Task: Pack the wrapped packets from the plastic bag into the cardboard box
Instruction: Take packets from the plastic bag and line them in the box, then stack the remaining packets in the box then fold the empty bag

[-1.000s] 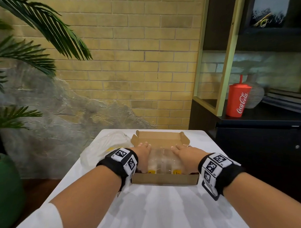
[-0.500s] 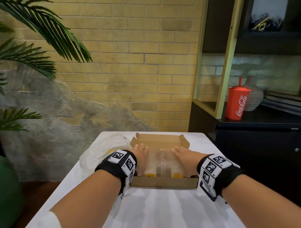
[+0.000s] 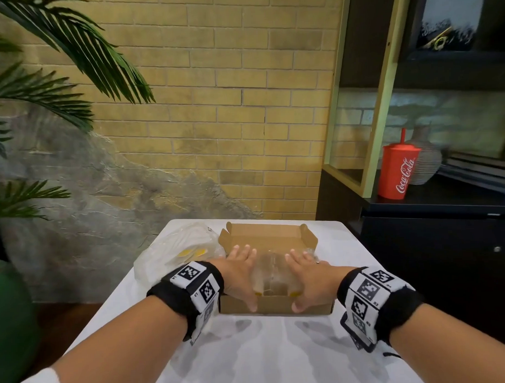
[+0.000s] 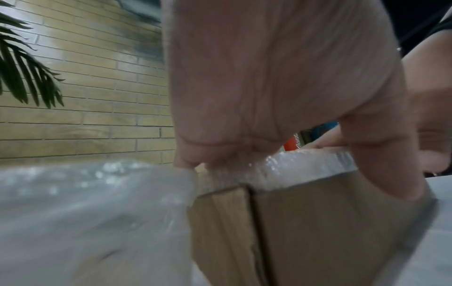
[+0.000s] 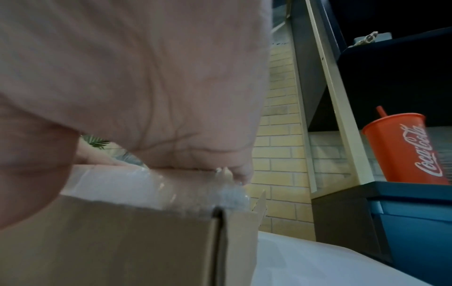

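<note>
Pressing packets flat is the step in hand, as I read it; notes run largest to smallest.

Counter (image 3: 280,356): white, carries everything. Box sits mid-counter, bag just beside it on the left.

Box (image 3: 274,305): open, lid flap standing at the far side. Both thumbs hook over the near wall, which I judge braces it against sliding. Keep that brace while pushing down, and push straight down, not forward, or the box may skate toward the wall.

Bag (image 3: 173,255): crumpled, touching the box's left side. Yellow shows through it, so likely more packets remain. Task is partly done.

Packets (image 3: 272,272): bubble-wrapped, lying side by side in the box, yellow ends toward the near wall. From the wrist views the wrap rises above the rim, so they need seating lower before more go in or the lid shuts. Count is unclear through the wrap.

Left hand (image 3: 240,273): released, fingers straight and spread, palm down on the left packets.

Right hand (image 3: 307,275): same, flat on the right packets, gripping nothing.

Advice: even, gentle pressure from both palms. Wrap is springy, contents unknown, so ease in, don't crush. Check corners sit below the rim, then reach for the bag.
</note>
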### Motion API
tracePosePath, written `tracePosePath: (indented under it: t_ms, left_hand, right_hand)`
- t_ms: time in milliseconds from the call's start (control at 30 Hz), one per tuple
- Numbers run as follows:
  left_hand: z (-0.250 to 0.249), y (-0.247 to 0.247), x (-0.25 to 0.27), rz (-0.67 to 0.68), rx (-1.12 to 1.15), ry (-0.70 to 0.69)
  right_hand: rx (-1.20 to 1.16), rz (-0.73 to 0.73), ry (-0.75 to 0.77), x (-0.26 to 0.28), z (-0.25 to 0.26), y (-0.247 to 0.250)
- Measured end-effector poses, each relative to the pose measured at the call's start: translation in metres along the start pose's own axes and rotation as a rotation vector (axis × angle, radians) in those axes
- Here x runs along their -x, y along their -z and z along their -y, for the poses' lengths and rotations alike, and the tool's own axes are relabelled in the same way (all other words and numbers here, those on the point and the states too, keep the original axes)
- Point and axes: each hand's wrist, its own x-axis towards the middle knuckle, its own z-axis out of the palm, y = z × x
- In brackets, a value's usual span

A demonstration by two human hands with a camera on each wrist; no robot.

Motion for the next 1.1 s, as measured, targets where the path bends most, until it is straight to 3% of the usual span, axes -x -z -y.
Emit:
tracePosePath:
  t_ms: [233,567,733,867,967,1033,1100]
  left_hand:
    - [-0.004,-0.006,0.005,-0.030,-0.052,0.021]
    - [0.010,0.004,0.005,-0.052,0.146,0.022]
    - [0.019,-0.001,0.005,-0.006,0.056,0.030]
    - [0.027,0.012,0.006,-0.156,0.362,0.016]
    - [0.043,0.032,0.011,-0.363,0.615,0.182]
    - [0.055,0.040,0.017,-0.394,0.554,0.289]
    - [0.062,0.045,0.026,-0.329,0.402,0.347]
  right_hand:
    - [0.019,0.006,-0.005,0.008,0.001,-0.007]
    - [-0.087,-0.045,-0.047,-0.006,-0.011,0.000]
    - [-0.059,-0.027,-0.020,0.000,-0.011,-0.001]
    - [-0.102,-0.052,-0.011,-0.001,-0.004,0.004]
    - [-0.152,-0.110,0.014,-0.003,0.001,0.009]
    - [-0.172,-0.129,0.022,-0.005,0.003,0.009]
    - [-0.199,-0.141,0.021,-0.008,0.005,0.008]
